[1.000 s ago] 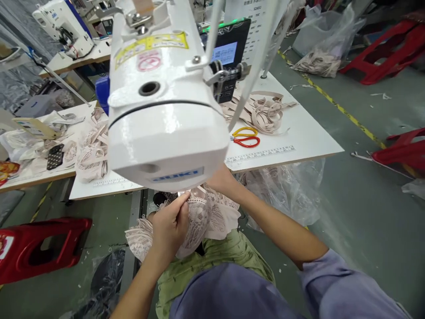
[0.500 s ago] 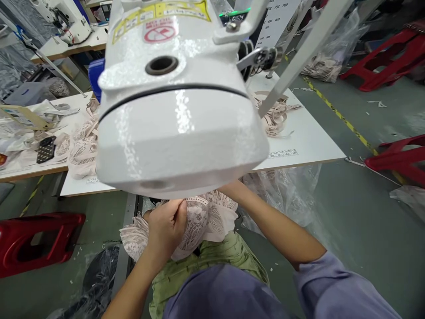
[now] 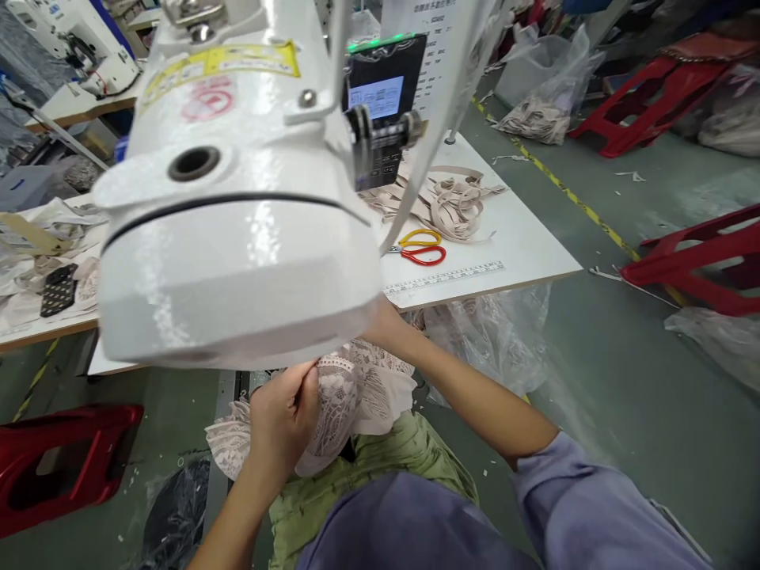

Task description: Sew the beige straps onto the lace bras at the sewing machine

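A pale pink lace bra lies over my lap, just below the white sewing machine head. My left hand is closed on the bra's upper edge, thumb on top, and lace spreads out on both sides of it. My right hand reaches in at the far side of the lace, under the front edge of the machine. Its fingers are hidden by the machine head, as are the needle area and the part of the bra there.
Scissors with yellow and red handles, a printed ruler and a heap of pale straps are on the white table. Behind stands a control panel. Red stools and plastic bags stand around.
The view has shifted, so the machine head appears farther left and the scissors and control panel have come into sight. Both hands keep nearly the same place at the bra.
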`<move>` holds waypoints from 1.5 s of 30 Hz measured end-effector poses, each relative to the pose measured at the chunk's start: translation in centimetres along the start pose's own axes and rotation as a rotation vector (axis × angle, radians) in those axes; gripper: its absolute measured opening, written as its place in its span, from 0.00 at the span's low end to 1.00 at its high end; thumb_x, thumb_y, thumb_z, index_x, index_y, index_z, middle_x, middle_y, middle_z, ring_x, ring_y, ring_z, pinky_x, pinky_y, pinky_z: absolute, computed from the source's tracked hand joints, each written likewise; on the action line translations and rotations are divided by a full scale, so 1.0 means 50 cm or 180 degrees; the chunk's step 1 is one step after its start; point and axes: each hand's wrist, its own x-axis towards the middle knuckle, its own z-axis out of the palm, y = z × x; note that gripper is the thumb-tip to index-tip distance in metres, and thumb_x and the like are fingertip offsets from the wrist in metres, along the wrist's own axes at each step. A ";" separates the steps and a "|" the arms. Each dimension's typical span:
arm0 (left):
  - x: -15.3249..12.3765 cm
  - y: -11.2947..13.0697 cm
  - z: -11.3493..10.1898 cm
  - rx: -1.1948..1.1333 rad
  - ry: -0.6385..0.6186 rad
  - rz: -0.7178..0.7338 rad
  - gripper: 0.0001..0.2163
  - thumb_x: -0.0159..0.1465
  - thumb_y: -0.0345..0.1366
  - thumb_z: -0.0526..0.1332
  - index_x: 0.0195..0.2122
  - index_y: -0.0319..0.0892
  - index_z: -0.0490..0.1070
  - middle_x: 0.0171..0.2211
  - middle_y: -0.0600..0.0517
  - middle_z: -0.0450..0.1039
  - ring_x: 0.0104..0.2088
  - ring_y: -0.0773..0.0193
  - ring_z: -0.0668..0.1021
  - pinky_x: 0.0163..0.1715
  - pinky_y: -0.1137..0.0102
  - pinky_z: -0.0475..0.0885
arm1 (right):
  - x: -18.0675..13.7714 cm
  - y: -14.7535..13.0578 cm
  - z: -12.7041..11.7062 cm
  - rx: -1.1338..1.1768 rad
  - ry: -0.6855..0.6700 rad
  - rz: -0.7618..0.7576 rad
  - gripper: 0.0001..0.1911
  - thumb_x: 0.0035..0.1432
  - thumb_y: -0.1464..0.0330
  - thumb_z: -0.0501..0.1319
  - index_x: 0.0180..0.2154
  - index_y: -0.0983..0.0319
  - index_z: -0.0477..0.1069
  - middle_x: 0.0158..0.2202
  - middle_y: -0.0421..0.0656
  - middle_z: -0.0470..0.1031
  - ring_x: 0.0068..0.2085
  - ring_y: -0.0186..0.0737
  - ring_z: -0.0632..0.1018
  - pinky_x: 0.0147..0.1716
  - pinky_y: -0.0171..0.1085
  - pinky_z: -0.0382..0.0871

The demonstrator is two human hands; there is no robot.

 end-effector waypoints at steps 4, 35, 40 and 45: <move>-0.002 0.001 -0.011 0.0107 0.0059 -0.0057 0.12 0.69 0.36 0.56 0.48 0.46 0.79 0.40 0.52 0.84 0.33 0.62 0.84 0.29 0.74 0.74 | 0.003 0.005 0.005 -0.0013 0.0041 0.0042 0.06 0.56 0.71 0.58 0.37 0.60 0.71 0.41 0.45 0.73 0.41 0.45 0.75 0.37 0.40 0.69; 0.013 0.016 -0.001 0.0319 0.0346 0.0367 0.10 0.68 0.35 0.58 0.44 0.43 0.80 0.34 0.49 0.83 0.23 0.67 0.79 0.24 0.75 0.68 | 0.008 0.011 0.006 0.0306 0.0301 -0.0216 0.05 0.56 0.74 0.59 0.36 0.62 0.69 0.44 0.45 0.70 0.42 0.41 0.72 0.39 0.37 0.64; 0.001 0.012 -0.001 0.0255 0.0306 -0.0024 0.11 0.68 0.37 0.58 0.47 0.43 0.77 0.35 0.50 0.82 0.25 0.68 0.77 0.26 0.74 0.67 | 0.009 0.017 0.006 0.0434 0.0262 -0.0250 0.06 0.54 0.75 0.58 0.36 0.63 0.69 0.43 0.44 0.69 0.40 0.40 0.71 0.38 0.36 0.62; 0.006 0.001 -0.004 -0.0725 0.0051 -0.1436 0.16 0.65 0.47 0.61 0.47 0.40 0.68 0.25 0.56 0.71 0.25 0.65 0.74 0.28 0.73 0.67 | 0.010 0.010 0.010 0.0568 0.0298 -0.0125 0.08 0.52 0.77 0.58 0.36 0.63 0.69 0.43 0.44 0.69 0.40 0.39 0.71 0.38 0.36 0.62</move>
